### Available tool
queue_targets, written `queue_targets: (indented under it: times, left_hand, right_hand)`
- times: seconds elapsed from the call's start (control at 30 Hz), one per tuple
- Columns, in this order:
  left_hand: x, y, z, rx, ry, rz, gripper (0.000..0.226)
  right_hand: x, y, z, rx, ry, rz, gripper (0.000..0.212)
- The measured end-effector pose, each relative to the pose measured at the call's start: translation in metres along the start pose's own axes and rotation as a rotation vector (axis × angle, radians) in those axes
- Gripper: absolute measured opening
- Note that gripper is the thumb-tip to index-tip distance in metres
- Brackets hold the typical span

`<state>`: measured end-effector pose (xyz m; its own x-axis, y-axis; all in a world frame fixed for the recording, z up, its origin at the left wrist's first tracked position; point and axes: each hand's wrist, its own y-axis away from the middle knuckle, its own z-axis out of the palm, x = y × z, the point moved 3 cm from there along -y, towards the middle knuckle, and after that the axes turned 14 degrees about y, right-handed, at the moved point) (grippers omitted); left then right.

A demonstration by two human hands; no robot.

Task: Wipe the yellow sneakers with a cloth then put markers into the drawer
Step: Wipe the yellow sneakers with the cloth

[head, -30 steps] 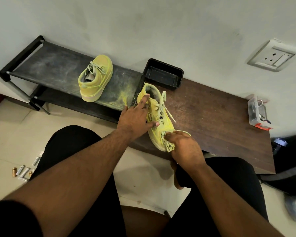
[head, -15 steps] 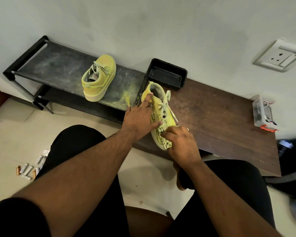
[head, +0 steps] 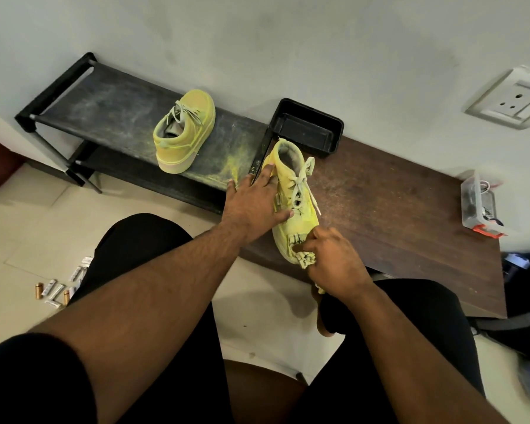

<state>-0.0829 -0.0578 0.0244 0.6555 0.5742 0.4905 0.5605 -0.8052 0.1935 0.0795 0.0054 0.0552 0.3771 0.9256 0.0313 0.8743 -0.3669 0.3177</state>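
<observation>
A yellow sneaker (head: pixel 291 203) is seen at the centre of the frame, lying on the left end of a brown wooden bench (head: pixel 395 209), with its heel toward the wall and its toe toward the near edge. The left hand (head: pixel 253 206) is laid over the sneaker's left side with the fingers straight and spread, the thumb pointing toward the laces; nothing is gripped by it, the shoe is only pressed and steadied. The right hand (head: pixel 334 264) is placed at the toe of the same sneaker, its fingers curled round a yellowish cloth (head: pixel 305 258), which is bunched against the toe and partly hidden under the palm. A second yellow sneaker (head: pixel 184 131) is set upright in the upper left of the frame, on the top shelf of a dusty black shoe rack (head: pixel 104 108), well apart from the hands; yellow dust is smeared over the shelf beside it. A black plastic tray (head: pixel 306 127) is seen just behind the held sneaker, against the wall. At the right end of the bench a clear plastic box (head: pixel 479 203) with an orange clasp is placed. A wall socket (head: pixel 511 102) is mounted in the upper right. On the tiled floor at the lower left, several small batteries (head: pixel 54 290) are scattered. No markers or drawer can be made out.
</observation>
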Motion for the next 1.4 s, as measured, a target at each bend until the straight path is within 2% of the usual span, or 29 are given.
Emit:
queue_targets:
  times: [0.2, 0.37, 0.57, 0.73, 0.9, 0.97, 1.07, 1.23, 1.4]
  left_hand:
    - [0.001, -0.002, 0.001, 0.007, 0.003, -0.017, 0.088]
    - [0.0, -0.002, -0.002, 0.009, 0.035, -0.037, 0.088]
    - [-0.001, -0.004, -0.004, 0.044, 0.022, -0.037, 0.09]
    - [0.0, -0.004, -0.007, 0.038, 0.03, -0.033, 0.089]
    - [0.001, -0.005, -0.008, 0.026, 0.004, -0.041, 0.085]
    - [0.003, -0.004, -0.007, 0.027, -0.01, -0.038, 0.082]
    - [0.004, -0.002, -0.005, 0.014, -0.018, -0.015, 0.076]
    - [0.004, 0.001, -0.005, -0.031, -0.009, -0.029, 0.078]
    - [0.002, 0.001, -0.001, -0.059, 0.01, -0.025, 0.062]
  right_hand:
    - [-0.009, -0.014, -0.003, 0.144, -0.111, 0.083, 0.052]
    - [-0.004, -0.003, -0.006, -0.026, 0.058, -0.034, 0.046]
    - [-0.012, -0.013, -0.009, 0.114, -0.008, -0.034, 0.05]
    - [-0.005, 0.006, -0.01, 0.003, 0.036, -0.126, 0.051]
    - [0.013, -0.01, -0.01, 0.094, -0.078, 0.137, 0.053]
    - [0.008, -0.009, -0.01, 0.083, -0.087, 0.121, 0.053]
    - [-0.006, 0.004, -0.009, 0.046, -0.088, 0.002, 0.054]
    - [-0.001, -0.012, -0.011, 0.102, -0.114, 0.135, 0.056]
    - [-0.008, 0.008, -0.015, -0.032, -0.064, 0.107, 0.05]
